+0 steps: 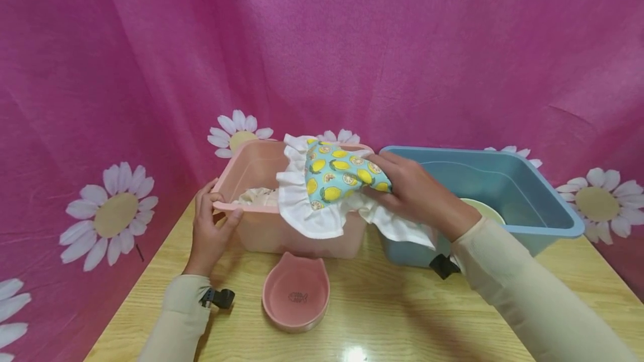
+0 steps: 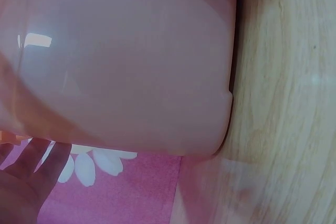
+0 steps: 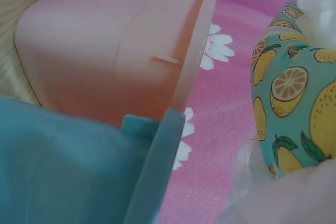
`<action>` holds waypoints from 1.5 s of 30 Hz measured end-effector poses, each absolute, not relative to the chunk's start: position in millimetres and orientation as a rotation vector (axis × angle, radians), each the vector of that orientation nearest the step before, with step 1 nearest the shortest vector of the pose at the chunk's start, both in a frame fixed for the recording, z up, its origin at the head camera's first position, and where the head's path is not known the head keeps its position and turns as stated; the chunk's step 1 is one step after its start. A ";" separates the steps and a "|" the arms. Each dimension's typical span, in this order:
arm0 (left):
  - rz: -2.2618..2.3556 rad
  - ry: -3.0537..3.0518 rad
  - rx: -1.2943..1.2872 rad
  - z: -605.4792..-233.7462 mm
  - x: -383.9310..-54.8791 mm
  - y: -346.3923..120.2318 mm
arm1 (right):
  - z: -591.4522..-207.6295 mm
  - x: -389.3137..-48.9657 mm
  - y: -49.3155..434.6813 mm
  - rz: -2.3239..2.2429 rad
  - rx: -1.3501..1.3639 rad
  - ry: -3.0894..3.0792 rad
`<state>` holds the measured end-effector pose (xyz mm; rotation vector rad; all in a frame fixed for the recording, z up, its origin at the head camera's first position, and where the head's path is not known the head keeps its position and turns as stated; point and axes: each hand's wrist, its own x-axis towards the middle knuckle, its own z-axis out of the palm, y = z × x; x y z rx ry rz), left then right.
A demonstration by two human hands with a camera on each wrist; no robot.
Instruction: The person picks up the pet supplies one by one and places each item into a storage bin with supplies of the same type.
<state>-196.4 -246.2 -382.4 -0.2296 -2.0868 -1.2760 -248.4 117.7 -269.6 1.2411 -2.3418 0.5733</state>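
A lemon-print cloth piece with white ruffles [image 1: 334, 177] hangs from my right hand [image 1: 410, 191], which grips its turquoise part above the front rim of the pink bin [image 1: 302, 233]. In the right wrist view the lemon print [image 3: 294, 108] fills the right side, and the fingers are out of sight. My left hand [image 1: 211, 233] holds the bin's front left corner, thumb in front and fingers over the rim. Cream cloth [image 1: 259, 197] lies inside the pink bin. The left wrist view shows the bin's smooth wall [image 2: 121, 66] and the left fingers [image 2: 39, 166] beside it.
A pink cat-shaped bowl [image 1: 297, 298] stands on the wooden table [image 1: 372, 306] before the pink bin. At the right is a blue bin [image 1: 528, 200] with a pale green round item [image 1: 485, 210] inside. A magenta flowered curtain [image 1: 352, 43] hangs behind and at the sides.
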 end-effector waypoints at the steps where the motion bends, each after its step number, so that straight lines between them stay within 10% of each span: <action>1: -1.278 -2.087 -0.229 -382.5 -196.5 -246.3 | -268.8 -248.8 116.4 0.574 1.246 -2.336; 45: -1.289 -2.077 -0.199 -407.9 -215.8 -260.1 | -245.1 -286.4 60.6 0.447 1.291 -2.342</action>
